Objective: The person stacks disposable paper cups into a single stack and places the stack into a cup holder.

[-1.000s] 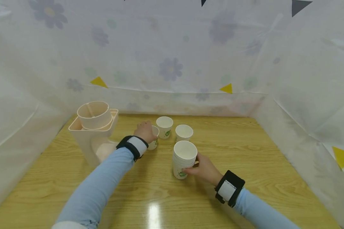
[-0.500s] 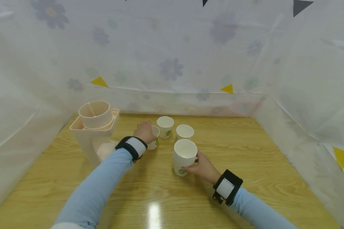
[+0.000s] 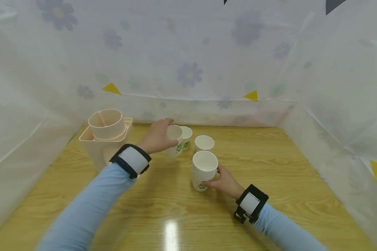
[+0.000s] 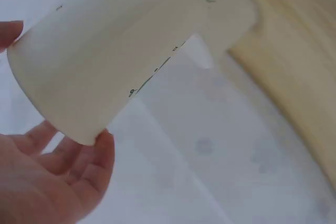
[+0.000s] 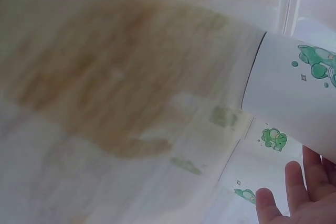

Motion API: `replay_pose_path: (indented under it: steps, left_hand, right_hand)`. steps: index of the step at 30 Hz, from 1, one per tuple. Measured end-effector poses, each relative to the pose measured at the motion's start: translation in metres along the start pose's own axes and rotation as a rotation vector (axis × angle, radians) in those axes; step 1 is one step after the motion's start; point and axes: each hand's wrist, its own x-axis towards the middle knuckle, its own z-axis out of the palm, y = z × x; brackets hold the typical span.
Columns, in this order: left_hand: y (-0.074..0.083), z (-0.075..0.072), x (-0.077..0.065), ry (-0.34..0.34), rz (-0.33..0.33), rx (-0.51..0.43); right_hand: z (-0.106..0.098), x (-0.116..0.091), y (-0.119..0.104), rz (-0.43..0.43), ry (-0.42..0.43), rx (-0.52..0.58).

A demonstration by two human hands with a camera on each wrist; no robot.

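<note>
My left hand (image 3: 156,137) pinches a white paper cup (image 3: 176,141) by its rim, thumb on one side and fingers on the other. In the left wrist view this cup (image 4: 110,51) is tilted across the frame, with the fingers (image 4: 94,177) at its rim. My right hand (image 3: 225,183) grips the lower part of a stack of nested paper cups (image 3: 204,170), which stands upright near the middle of the table. A single cup (image 3: 204,142) stands just behind the stack, and another cup (image 3: 186,136) stands beside the held one. Green prints decorate the cups.
A cream plastic container (image 3: 108,144) with a round open tube (image 3: 105,125) on top stands at the left, beside my left forearm. White floral sheeting (image 3: 188,76) walls in the wooden table (image 3: 264,164) at the back and both sides.
My left hand has lifted its cup up from the table and slightly right, with the wrist turned. The right hand and the stack have barely moved.
</note>
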Motion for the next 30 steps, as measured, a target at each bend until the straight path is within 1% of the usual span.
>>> replay_pose_path:
  steps: [4, 7, 11, 14, 17, 20, 25, 30]
  left_hand:
    - [0.025, -0.017, -0.005, -0.05, 0.093, -0.093]
    - [0.037, -0.022, -0.005, -0.115, 0.172, -0.172]
    - [0.047, -0.022, -0.005, -0.217, 0.259, -0.231]
    - [0.05, -0.018, -0.005, -0.265, 0.311, -0.247]
    - [0.051, -0.013, -0.005, -0.3, 0.344, -0.267]
    - [0.053, -0.01, -0.004, -0.327, 0.367, -0.26]
    - [0.057, -0.007, -0.004, -0.337, 0.398, -0.23]
    - [0.06, -0.006, -0.004, -0.351, 0.424, -0.234]
  right_hand:
    - [-0.001, 0.0, 0.001, -0.002, -0.005, -0.007]
    - [-0.002, -0.001, 0.0, -0.007, -0.014, -0.006]
    - [-0.002, 0.0, -0.002, -0.007, -0.028, -0.005]
    - [-0.003, -0.001, -0.004, -0.004, -0.041, 0.0]
    - [-0.003, -0.001, -0.005, -0.009, -0.054, -0.001]
    - [-0.002, -0.002, -0.005, -0.021, -0.054, -0.001]
    - [-0.001, -0.001, -0.005, -0.023, -0.052, 0.017]
    - [0.0, -0.001, -0.005, -0.011, -0.057, 0.037]
